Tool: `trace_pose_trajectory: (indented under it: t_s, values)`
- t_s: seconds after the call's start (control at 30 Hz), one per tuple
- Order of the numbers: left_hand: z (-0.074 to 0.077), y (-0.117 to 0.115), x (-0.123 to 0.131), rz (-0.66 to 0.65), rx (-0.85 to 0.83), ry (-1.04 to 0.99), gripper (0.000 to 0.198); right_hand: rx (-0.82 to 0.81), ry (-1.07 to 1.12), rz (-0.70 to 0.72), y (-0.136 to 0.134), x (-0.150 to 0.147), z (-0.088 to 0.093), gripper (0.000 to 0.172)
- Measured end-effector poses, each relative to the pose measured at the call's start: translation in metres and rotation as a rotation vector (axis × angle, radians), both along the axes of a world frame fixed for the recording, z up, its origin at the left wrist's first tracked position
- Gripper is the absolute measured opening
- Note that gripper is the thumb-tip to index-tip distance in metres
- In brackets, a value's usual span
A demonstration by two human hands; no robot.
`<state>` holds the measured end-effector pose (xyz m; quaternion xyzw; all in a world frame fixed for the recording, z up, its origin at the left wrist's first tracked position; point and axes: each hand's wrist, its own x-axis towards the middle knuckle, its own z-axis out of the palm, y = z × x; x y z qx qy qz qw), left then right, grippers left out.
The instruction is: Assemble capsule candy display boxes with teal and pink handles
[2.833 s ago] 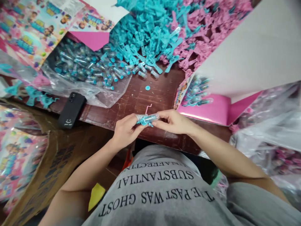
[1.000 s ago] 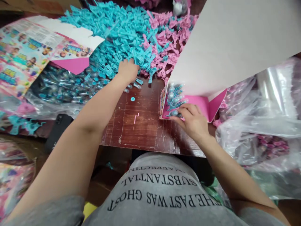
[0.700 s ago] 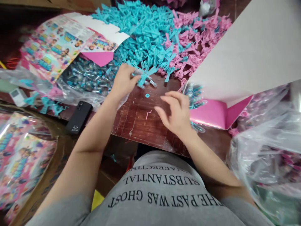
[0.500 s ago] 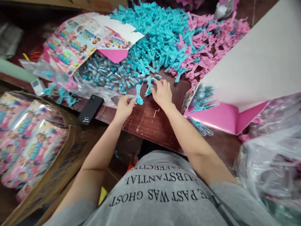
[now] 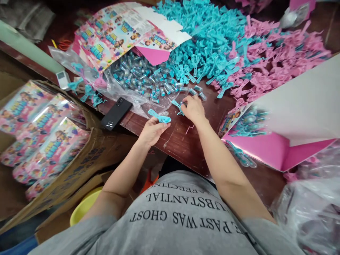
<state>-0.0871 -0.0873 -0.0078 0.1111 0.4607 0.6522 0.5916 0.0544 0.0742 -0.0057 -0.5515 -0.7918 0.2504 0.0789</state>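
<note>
My left hand (image 5: 152, 130) is closed on a flat teal plastic part (image 5: 158, 117), held just above the brown table's near edge. My right hand (image 5: 193, 109) is closed in a pinch on a second small teal part (image 5: 177, 105) beside the loose clear tubes with teal caps (image 5: 148, 79). Those tubes spill from a clear plastic bag. Behind them lies a big heap of teal plastic parts (image 5: 209, 39), with a heap of pink parts (image 5: 276, 60) to its right.
A black phone (image 5: 116, 113) lies at the table edge, left of my hands. An open pink display box (image 5: 268, 148) with filled tubes stands at right. A carton of printed packs (image 5: 39, 131) sits low on the left, a yellow bowl (image 5: 85, 207) below. Plastic bags bulge at lower right.
My hands placed a finished piece in the pink box, reached to the teal heap and came back; each now holds a teal part. The view swung left.
</note>
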Motion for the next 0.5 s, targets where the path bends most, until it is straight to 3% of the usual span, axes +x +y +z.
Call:
trace_pose_trajectory:
  t_s: [0.1, 0.17, 0.3, 0.37, 0.5]
  values:
    - [0.003, -0.003, 0.001, 0.063, -0.031, -0.06, 0.033, -0.001, -0.018, 0.004, -0.007, 0.004, 0.005, 0.027]
    - [0.004, -0.004, 0.0, 0.119, -0.07, -0.101, 0.034, 0.085, 0.038, 0.011, -0.017, 0.011, 0.01, 0.025]
    - [0.008, -0.005, 0.0, 0.175, -0.116, -0.136, 0.037, 0.256, 0.433, 0.263, -0.057, 0.027, 0.018, 0.022]
    - [0.011, -0.005, 0.003, 0.175, -0.091, -0.113, 0.038, 0.252, 0.586, 0.375, -0.077, 0.032, 0.019, 0.019]
    - [0.019, -0.007, 0.013, 0.097, -0.003, -0.069, 0.037, 0.278, 0.674, 0.367, -0.093, 0.032, 0.018, 0.018]
